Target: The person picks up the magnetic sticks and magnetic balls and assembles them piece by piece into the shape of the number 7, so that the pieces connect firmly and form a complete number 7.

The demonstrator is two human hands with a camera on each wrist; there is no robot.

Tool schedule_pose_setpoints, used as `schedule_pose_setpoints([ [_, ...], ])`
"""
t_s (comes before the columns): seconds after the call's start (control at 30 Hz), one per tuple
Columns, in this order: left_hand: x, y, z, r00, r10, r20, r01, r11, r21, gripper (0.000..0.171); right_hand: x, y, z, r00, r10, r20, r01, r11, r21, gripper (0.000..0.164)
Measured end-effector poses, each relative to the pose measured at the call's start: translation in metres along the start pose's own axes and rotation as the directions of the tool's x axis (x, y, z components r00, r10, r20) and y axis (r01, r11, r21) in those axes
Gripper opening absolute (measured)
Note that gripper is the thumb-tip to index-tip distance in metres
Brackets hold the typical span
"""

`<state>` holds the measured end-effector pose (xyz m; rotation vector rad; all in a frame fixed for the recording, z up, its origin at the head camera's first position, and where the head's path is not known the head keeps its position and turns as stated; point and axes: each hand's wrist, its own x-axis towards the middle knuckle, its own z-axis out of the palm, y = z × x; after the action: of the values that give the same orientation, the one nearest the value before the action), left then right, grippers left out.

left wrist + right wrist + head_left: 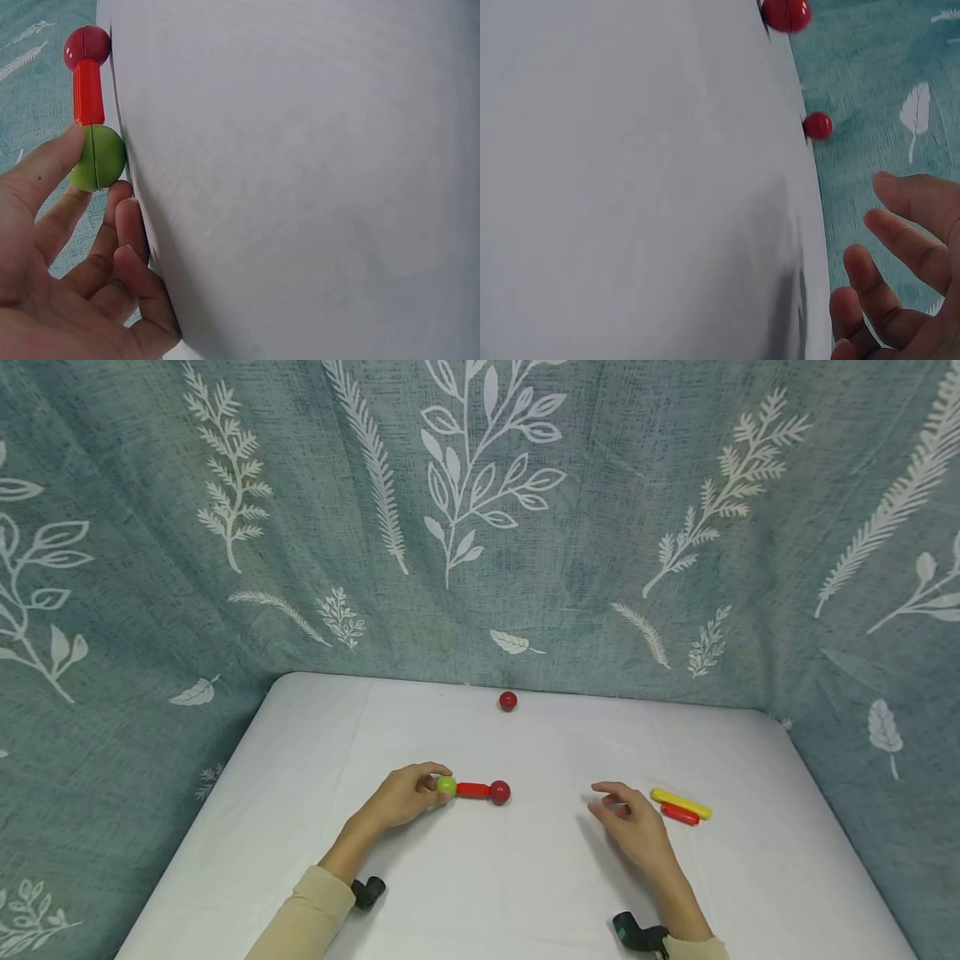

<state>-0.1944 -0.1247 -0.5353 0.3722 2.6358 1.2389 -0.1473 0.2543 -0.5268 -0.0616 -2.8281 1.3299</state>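
My left hand (406,795) pinches a green ball (446,786) between thumb and fingers. From that ball a short red rod (473,790) runs to a dark red ball (499,792), the three joined in a line; the left wrist view shows a seam round the green ball (99,157). My right hand (634,828) is over the table to the right, fingers loosely bent and apart, holding nothing. Just right of it lie a yellow rod (681,803) and a short red rod (680,814), side by side.
A loose dark red ball (507,701) sits near the far edge of the white table (555,877). Behind the table hangs a teal curtain (585,543) with white leaf prints. A black wrist device (638,933) is by the right wrist, another (368,892) by the left.
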Motion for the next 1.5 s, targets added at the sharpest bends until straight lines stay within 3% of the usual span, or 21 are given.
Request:
schedule_pose_setpoints([
  [0.27,0.0,0.0,0.0,1.0,0.0,0.001,0.0,1.0,0.009,0.033,-0.012,0.023,-0.035,0.999,0.05,-0.018,-0.051,0.998,-0.044,0.041],
  [0.47,0.0,0.0,0.0,1.0,-0.005,0.003,0.005,1.0,0.004,0.034,-0.017,0.04,-0.057,0.994,0.053,-0.1,-0.065,0.99,-0.124,0.039],
  [0.7,0.0,0.001,-0.001,1.0,-0.009,0.001,0.009,1.0,0.001,0.033,-0.018,0.055,-0.074,0.975,0.136,-0.175,-0.163,0.975,-0.148,0.041],
  [0.83,0.0,0.001,-0.001,1.0,-0.019,0.003,0.019,1.0,-0.009,0.032,-0.018,0.062,-0.078,0.967,0.173,-0.187,-0.202,0.969,-0.145,0.042],
  [1.03,0.0,0.001,-0.001,1.0,-0.03,0.006,0.03,0.999,-0.018,0.032,-0.017,0.068,-0.075,0.963,0.14,-0.229,-0.183,0.966,-0.181,0.037],
  [1.5,0.0,0.001,0.0,1.0,-0.03,0.008,0.03,0.999,-0.019,0.032,-0.014,0.075,-0.073,0.958,0.189,-0.214,-0.236,0.946,-0.22,0.037],
])
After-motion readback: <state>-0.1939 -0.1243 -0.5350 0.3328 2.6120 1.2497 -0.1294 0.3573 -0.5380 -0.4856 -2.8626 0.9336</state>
